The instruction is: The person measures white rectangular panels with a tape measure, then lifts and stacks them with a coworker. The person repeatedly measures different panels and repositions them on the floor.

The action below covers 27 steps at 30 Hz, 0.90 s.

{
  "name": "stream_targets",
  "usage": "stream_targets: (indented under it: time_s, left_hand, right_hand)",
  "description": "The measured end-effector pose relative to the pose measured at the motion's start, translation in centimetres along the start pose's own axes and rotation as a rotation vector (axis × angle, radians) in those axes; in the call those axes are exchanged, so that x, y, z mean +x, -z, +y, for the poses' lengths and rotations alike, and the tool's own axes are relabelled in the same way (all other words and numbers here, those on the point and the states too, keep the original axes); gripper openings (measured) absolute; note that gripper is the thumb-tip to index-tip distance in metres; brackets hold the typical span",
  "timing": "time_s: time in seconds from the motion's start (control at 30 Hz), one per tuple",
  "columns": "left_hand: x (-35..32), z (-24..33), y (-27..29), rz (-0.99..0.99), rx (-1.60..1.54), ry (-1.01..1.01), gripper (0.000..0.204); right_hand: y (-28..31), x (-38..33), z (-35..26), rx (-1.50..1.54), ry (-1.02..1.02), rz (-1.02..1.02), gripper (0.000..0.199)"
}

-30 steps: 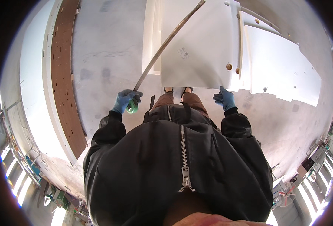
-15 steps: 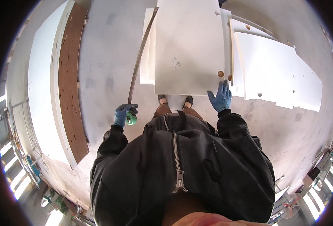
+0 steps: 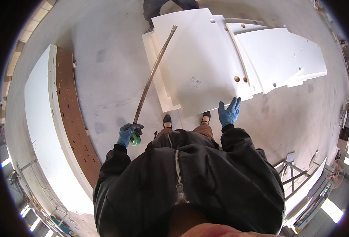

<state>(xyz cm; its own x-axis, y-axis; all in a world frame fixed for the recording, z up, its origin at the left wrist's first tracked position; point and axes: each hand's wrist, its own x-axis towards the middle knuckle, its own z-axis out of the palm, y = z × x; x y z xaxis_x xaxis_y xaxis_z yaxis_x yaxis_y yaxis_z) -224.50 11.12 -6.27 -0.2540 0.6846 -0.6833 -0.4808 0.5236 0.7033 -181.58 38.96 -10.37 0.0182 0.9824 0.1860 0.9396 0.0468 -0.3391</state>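
My left hand (image 3: 127, 134), in a blue glove, is closed round a green tape measure (image 3: 135, 138). From it a long, thin blade (image 3: 152, 75) runs out and slants up over the left side of the large white panel (image 3: 200, 55). My gloved right hand (image 3: 229, 113) is open, fingers spread, at the near right corner of that panel; its fingertips overlap the edge, and I cannot tell if they press on it. Round holes (image 3: 237, 79) and a small printed label (image 3: 195, 81) mark the panel's face.
More white panels (image 3: 281, 51) lie stacked and fanned out to the right. A long stack of boards (image 3: 44, 118), white with a brown side (image 3: 69, 87), stands on the left. Someone in dark trousers (image 3: 154, 8) is beyond the far edge. A metal frame (image 3: 291, 173) and fan (image 3: 335, 173) are at right.
The view has shifted, so the white panels sit lower and slightly turned, and the other person's legs now show. My left hand keeps the tape measure; my right hand stays by the panel's near corner.
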Motion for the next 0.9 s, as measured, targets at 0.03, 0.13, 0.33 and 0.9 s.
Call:
stream_targets:
  time_s: [0.03, 0.13, 0.33, 0.9]
  left_hand:
    - [0.3, 0.3, 1.3, 0.016, 0.012, 0.022, 0.017]
    - [1.1, 1.2, 3.5, 0.012, 0.038, 0.055, 0.014]
    - [2.4, 2.4, 3.7, -0.037, -0.008, 0.05, 0.014]
    - [5.7, 8.5, -4.5, -0.568, 0.241, 0.132, 0.034]
  right_hand:
    - [-0.2, -1.5, -0.9, 0.002, -0.001, 0.005, 0.081]
    - [-0.1, -4.8, -3.3, 0.049, -0.036, -0.034, 0.084]
    - [0.3, -6.9, -8.0, 0.028, 0.531, -0.235, 0.089]
    - [1.8, -10.8, -10.7, 0.053, 0.355, -0.105, 0.069]
